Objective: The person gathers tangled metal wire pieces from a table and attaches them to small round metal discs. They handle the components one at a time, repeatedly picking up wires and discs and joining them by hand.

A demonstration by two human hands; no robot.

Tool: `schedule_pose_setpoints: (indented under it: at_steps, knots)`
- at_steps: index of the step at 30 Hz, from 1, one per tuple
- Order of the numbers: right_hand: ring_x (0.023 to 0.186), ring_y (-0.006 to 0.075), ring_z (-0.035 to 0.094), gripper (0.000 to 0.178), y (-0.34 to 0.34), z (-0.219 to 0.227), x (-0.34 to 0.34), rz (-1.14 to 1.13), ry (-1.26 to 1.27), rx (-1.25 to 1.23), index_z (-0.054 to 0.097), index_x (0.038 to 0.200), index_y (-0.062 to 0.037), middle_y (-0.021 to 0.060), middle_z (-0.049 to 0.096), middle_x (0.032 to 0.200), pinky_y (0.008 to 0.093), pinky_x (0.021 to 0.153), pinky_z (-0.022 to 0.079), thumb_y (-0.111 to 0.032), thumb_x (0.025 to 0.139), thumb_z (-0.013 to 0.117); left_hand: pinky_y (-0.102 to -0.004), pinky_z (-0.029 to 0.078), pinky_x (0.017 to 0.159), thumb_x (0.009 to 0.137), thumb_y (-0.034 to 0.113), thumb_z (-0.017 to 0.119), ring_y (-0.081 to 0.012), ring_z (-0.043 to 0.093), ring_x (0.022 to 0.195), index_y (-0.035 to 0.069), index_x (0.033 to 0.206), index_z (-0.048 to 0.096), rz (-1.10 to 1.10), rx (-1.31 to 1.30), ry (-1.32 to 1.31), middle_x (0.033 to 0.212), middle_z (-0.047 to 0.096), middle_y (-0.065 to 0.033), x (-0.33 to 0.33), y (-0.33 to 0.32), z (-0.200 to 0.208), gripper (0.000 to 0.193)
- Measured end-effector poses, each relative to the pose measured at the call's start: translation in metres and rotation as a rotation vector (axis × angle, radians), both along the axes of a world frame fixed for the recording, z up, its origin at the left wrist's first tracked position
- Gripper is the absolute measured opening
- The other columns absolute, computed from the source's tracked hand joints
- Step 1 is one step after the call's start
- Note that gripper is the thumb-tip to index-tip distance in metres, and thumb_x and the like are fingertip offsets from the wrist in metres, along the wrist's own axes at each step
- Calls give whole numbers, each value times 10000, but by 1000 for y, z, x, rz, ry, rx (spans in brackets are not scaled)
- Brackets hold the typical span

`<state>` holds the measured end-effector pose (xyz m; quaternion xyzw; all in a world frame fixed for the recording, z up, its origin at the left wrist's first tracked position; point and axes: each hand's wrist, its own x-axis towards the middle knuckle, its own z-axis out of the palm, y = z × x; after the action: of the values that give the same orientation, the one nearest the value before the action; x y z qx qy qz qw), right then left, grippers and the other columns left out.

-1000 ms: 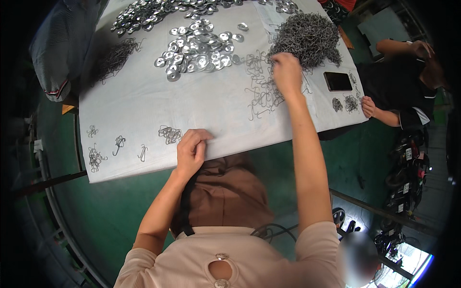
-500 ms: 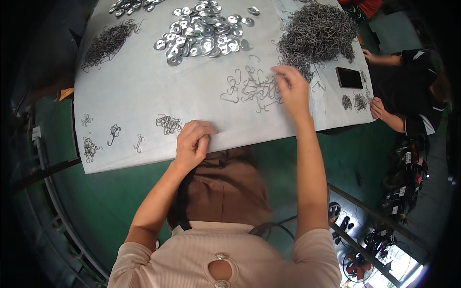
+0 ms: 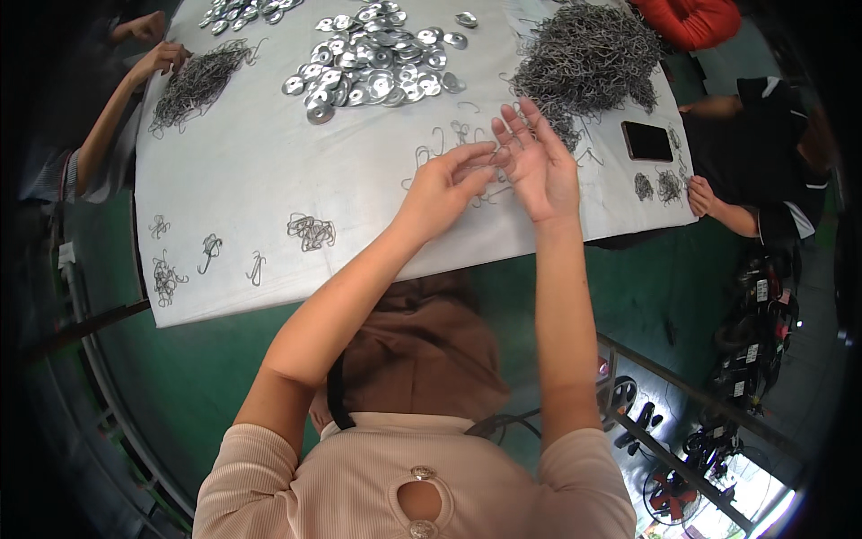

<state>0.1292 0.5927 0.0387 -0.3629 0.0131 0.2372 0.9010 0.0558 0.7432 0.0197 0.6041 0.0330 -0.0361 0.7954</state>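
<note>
My right hand point(image 3: 543, 171) is turned palm up over the scattered bent wire hooks point(image 3: 462, 133), its fingers stretched and apart. From the left, my left hand point(image 3: 447, 187) reaches across to it, thumb and fingers curved with a gap between them. The fingertips of both hands come close together. Thin wire shows faintly between them; whether it is in the hands or lies on the table beyond, I cannot tell. Beyond my right hand rises a large heap of grey wire hooks point(image 3: 588, 63).
Silvery round metal discs point(image 3: 377, 67) are piled at the table's far middle. Small hook clusters point(image 3: 312, 232) lie along the near left of the white tabletop point(image 3: 242, 171). A phone point(image 3: 647, 141) rests at the right. A co-worker's hand point(image 3: 162, 61) touches the far-left hook pile; another's hand point(image 3: 703, 196) is on the right edge.
My left hand has moved up and right from the table's near edge to my right hand. My right hand has turned palm up. A co-worker's arms have appeared at the far left.
</note>
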Motion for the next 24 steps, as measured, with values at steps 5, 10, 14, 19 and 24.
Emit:
schedule_pose_setpoints:
  at_steps: [5,10,14,19,24]
  knots:
    - [1109,261,559,368,1,-2,-4,-9,-121,-274,481,1286,-18,138,529,1230,333,778,529,-226,984,496,-253,551,742,934,84,590,-152,677,830,-60,1086,623,-3,56,87,964,685,-115,6,-4,-1,212]
    - [950,245,634,265,19,0,10,54,-318,-822,627,1097,-2,124,632,1069,328,721,540,-207,955,537,-236,549,712,927,80,597,-144,678,793,-54,1019,644,140,-1,160,910,693,-106,3,2,-12,170]
    - [882,283,662,241,30,-22,49,-37,-785,-1492,682,963,-11,136,686,967,387,768,529,-229,890,613,-239,517,674,902,78,622,-127,663,747,-13,974,683,212,322,49,907,700,-87,-3,0,-10,132]
    - [888,306,663,260,51,-29,81,246,-841,-1966,685,912,-49,151,697,936,417,806,499,-295,840,640,-264,483,653,845,42,650,-124,622,741,37,945,710,246,601,-32,868,682,-62,-38,12,-8,117]
    - [874,306,662,226,86,-1,49,337,-938,-1743,679,913,-50,160,696,894,405,785,497,-257,845,619,-280,474,613,816,8,662,-160,576,650,36,935,701,300,451,-71,828,647,-78,-80,23,-23,128]
